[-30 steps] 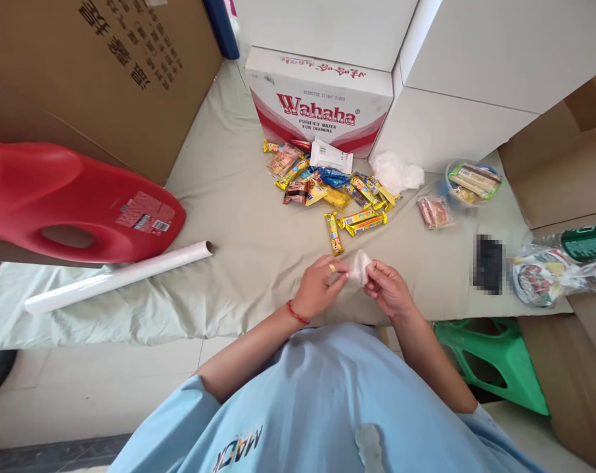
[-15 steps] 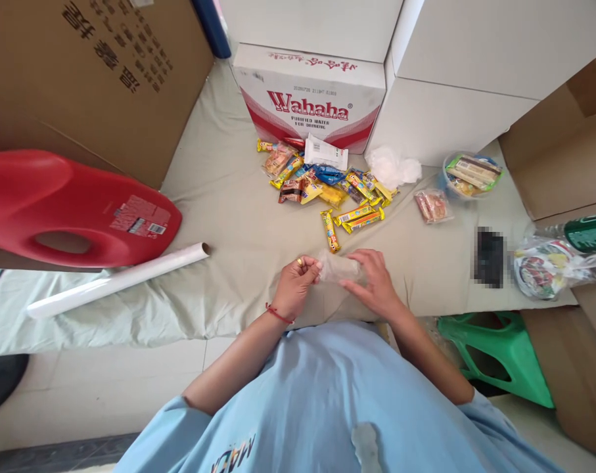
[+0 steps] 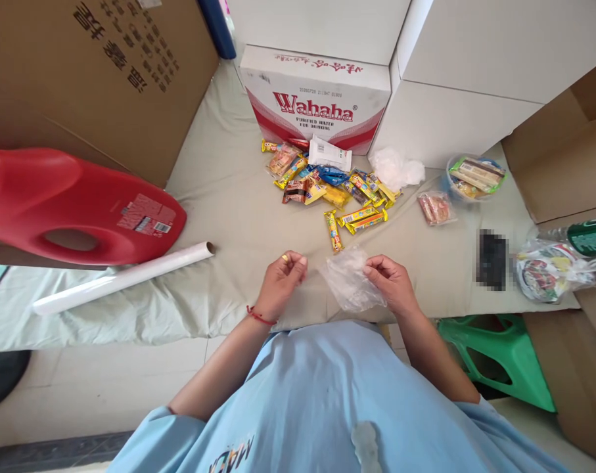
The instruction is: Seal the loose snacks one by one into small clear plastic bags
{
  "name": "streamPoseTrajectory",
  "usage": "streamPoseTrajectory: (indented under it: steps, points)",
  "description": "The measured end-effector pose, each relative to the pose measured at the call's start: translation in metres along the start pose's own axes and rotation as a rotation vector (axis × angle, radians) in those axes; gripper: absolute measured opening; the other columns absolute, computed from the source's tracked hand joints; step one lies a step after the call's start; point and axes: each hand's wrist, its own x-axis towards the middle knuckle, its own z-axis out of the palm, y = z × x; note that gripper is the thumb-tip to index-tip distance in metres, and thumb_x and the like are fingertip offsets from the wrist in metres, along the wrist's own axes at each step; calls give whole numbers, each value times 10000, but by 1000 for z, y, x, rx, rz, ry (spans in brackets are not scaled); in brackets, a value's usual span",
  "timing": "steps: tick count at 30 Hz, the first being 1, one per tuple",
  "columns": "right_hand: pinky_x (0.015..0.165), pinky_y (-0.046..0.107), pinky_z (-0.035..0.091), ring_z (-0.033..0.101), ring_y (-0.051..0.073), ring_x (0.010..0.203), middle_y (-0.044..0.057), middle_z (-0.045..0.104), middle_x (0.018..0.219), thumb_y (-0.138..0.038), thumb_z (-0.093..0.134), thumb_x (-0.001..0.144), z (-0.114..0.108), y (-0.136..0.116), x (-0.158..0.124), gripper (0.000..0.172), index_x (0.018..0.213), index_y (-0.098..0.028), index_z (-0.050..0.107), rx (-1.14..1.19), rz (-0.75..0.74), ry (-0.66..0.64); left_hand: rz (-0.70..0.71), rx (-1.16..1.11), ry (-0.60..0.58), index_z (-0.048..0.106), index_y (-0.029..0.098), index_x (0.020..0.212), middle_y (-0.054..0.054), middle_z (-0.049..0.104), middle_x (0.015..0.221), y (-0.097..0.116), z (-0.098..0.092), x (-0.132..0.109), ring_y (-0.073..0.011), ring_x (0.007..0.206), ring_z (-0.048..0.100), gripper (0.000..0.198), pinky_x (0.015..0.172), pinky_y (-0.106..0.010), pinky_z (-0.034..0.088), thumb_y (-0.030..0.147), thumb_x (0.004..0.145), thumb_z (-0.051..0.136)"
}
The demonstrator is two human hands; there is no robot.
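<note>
A clear, crumpled plastic bag (image 3: pixel 349 279) hangs from my right hand (image 3: pixel 393 284), pinched between thumb and fingers at its right edge. To the left of the bag, and apart from it, is my left hand (image 3: pixel 280 279) with thumb and fingertips drawn together. Nothing shows between those fingers. Just beyond the bag lies a yellow-wrapped snack stick (image 3: pixel 333 231), with two more yellow snack sticks (image 3: pixel 361 217) beside it. Behind them is a heap of wrapped snacks (image 3: pixel 322 177) in yellow, blue, brown and white wrappers.
A Wahaha water box (image 3: pixel 322 98) stands behind the snacks. A white crumpled bag (image 3: pixel 396 169), a pink snack pack (image 3: pixel 435 208) and a round tub (image 3: pixel 458 190) sit at right. At left are a red jug (image 3: pixel 100 203) and a white roll (image 3: pixel 125 279). A green stool (image 3: pixel 499 355) stands below.
My left hand has let go of the plastic bag and moved left. The bag has spread out, and my right hand has moved slightly right and closed on its edge.
</note>
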Motion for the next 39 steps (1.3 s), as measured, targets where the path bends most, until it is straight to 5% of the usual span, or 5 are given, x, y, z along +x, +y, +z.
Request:
streamPoseTrajectory:
  steps: [4, 8, 21, 31, 39]
  points:
    - [585, 264, 403, 481, 141, 630, -16, 585, 698, -491, 835, 769, 23, -4, -6, 314, 773, -239, 648, 19, -40, -13, -14, -18, -291, 654, 196, 936, -39, 656, 899, 8, 29, -13, -169, 826, 617, 428, 646, -256, 493, 591, 812, 767]
    - [641, 289, 453, 536, 165, 697, 6, 629, 756, -504, 820, 789, 25, -4, -7, 306, 777, -242, 664, 29, -49, -109, 80, -6, -240, 690, 187, 851, -33, 634, 909, 8, 43, -10, -162, 865, 597, 336, 784, -286, 501, 503, 807, 799]
    - [439, 237, 320, 414, 104, 479, -50, 563, 608, -539, 856, 721, -56, 3, -2, 392, 783, -244, 604, 46, 98, 201, -206, -325, 66, 582, 196, 777, 10, 648, 757, -11, -37, -12, -146, 744, 643, 378, 695, -289, 526, 444, 714, 861]
    - [430, 215, 276, 378, 72, 460, -70, 521, 594, -516, 876, 716, -68, 4, 3, 398, 803, -227, 617, 37, 82, 222, -164, -233, 162, 582, 204, 815, 87, 487, 550, -18, -39, -10, -52, 425, 383, 403, 392, -190, 255, 476, 709, 859]
    - [440, 183, 274, 395, 45, 470, -58, 542, 625, -494, 897, 697, -68, 3, 1, 393, 839, -207, 669, 131, 123, 238, -107, -139, 220, 690, 170, 819, 42, 587, 587, -27, -53, -6, -64, 460, 437, 313, 457, -215, 319, 417, 703, 845]
